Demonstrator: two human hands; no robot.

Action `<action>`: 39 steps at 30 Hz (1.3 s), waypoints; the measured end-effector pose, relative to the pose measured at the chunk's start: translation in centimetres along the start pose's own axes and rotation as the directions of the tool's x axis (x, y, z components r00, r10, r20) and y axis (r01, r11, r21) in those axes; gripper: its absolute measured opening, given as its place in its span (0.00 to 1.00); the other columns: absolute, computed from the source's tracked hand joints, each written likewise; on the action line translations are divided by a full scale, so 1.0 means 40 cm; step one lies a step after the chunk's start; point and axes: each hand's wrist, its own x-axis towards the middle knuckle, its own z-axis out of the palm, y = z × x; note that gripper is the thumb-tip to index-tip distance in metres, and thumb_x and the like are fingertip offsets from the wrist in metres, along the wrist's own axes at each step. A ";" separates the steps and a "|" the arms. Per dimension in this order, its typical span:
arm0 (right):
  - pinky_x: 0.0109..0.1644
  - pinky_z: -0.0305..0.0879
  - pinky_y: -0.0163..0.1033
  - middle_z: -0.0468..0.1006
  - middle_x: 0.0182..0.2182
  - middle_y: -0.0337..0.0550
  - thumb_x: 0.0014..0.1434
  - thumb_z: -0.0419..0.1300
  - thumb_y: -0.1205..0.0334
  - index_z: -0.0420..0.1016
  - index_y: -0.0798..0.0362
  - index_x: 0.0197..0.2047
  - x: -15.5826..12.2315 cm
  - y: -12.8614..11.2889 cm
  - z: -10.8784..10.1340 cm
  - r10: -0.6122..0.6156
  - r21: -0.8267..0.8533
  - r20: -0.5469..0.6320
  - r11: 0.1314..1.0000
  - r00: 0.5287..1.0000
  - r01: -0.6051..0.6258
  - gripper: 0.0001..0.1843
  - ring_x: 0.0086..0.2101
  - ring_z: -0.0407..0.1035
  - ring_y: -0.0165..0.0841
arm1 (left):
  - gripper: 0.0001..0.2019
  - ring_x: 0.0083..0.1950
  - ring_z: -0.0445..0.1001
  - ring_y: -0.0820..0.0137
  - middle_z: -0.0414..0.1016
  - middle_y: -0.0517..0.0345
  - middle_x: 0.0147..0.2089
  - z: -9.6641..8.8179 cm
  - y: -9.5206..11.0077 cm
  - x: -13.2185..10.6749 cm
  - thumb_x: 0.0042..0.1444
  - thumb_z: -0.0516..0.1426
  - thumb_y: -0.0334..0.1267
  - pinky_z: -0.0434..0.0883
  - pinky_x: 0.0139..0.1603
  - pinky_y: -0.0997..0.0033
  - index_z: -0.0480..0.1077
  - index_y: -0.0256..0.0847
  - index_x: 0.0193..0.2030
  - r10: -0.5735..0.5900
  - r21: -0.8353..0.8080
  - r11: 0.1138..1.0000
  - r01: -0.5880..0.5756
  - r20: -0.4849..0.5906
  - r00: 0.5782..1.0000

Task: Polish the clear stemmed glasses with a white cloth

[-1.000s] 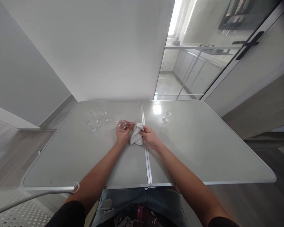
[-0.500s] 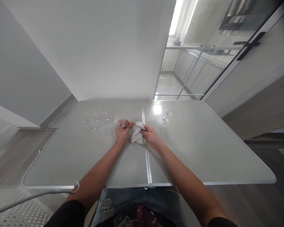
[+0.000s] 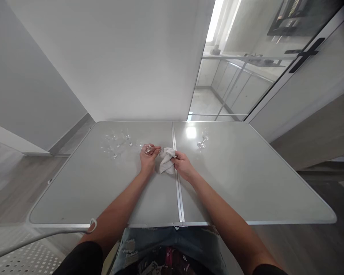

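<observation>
My left hand (image 3: 149, 156) is closed around a clear stemmed glass (image 3: 148, 149) that lies sideways in its fingers, the foot end pointing right. A white cloth (image 3: 167, 160) hangs bunched from my right hand (image 3: 182, 164), which pinches it by its right side. The cloth's upper left part touches the glass's foot end. Another stemmed glass (image 3: 202, 142) stands upright on the right half of the table. Several more clear glasses (image 3: 115, 145) stand grouped at the back left, their outlines faint.
The grey table (image 3: 246, 179) has a metal seam (image 3: 179, 198) down its middle and a metal rim. A white wall (image 3: 140, 76) rises behind it. At the right is a glass-paned door with a black handle (image 3: 306, 55). A white cable (image 3: 46, 238) crosses the lower left.
The glass in my left hand has turned slightly, its bowl less visible to the left. Both hands stay in nearly the same place, and the view has shifted a little.
</observation>
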 end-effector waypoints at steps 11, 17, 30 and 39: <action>0.41 0.66 0.38 0.81 0.33 0.42 0.46 0.72 0.59 0.80 0.52 0.37 0.008 0.024 -0.007 0.064 0.011 -0.003 0.998 0.998 -0.064 0.14 0.35 0.71 0.35 | 0.22 0.41 0.82 0.67 0.82 0.58 0.35 0.015 0.013 -0.015 0.47 0.72 0.38 0.75 0.46 0.67 0.63 0.43 0.40 -0.010 0.035 0.999 0.009 0.047 0.999; 0.47 0.66 0.40 0.81 0.36 0.42 0.47 0.70 0.59 0.80 0.50 0.39 0.014 0.017 0.002 -0.051 0.051 -0.054 0.997 0.997 0.054 0.14 0.41 0.73 0.37 | 0.24 0.39 0.82 0.66 0.81 0.59 0.33 0.009 0.002 -0.014 0.44 0.73 0.39 0.76 0.46 0.66 0.64 0.43 0.40 -0.103 0.005 0.995 0.103 0.147 0.984; 0.40 0.66 0.38 0.80 0.33 0.43 0.47 0.71 0.58 0.80 0.52 0.37 0.004 0.006 0.006 0.042 -0.001 -0.050 0.999 0.998 -0.042 0.13 0.35 0.72 0.36 | 0.22 0.40 0.82 0.67 0.82 0.57 0.35 0.015 0.007 -0.011 0.46 0.72 0.38 0.76 0.45 0.66 0.65 0.43 0.40 -0.044 0.024 0.999 0.043 0.046 0.998; 0.41 0.67 0.40 0.79 0.31 0.42 0.45 0.72 0.57 0.80 0.52 0.35 0.014 0.014 -0.016 0.089 0.002 -0.033 0.996 0.996 -0.089 0.14 0.35 0.71 0.36 | 0.21 0.40 0.82 0.65 0.82 0.56 0.36 0.015 0.014 -0.024 0.46 0.72 0.39 0.76 0.45 0.64 0.65 0.42 0.40 -0.063 0.090 0.995 0.052 0.126 0.990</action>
